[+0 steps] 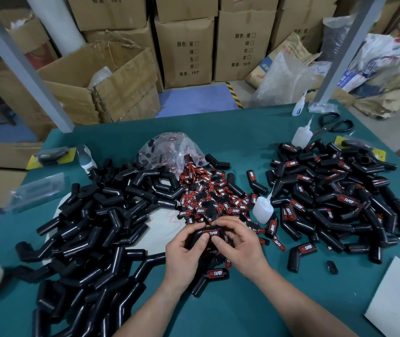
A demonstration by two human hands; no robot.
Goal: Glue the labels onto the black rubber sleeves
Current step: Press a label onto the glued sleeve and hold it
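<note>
Your left hand (184, 249) and right hand (239, 248) both gripping one sleeve (197, 235), thumbs seemingly pressing its label (212, 232), glue bottle (262, 207) nearby

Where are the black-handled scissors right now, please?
In the head view, the scissors lie far right on the green table, just right of an upright glue bottle and behind the pile of labelled sleeves.
</note>
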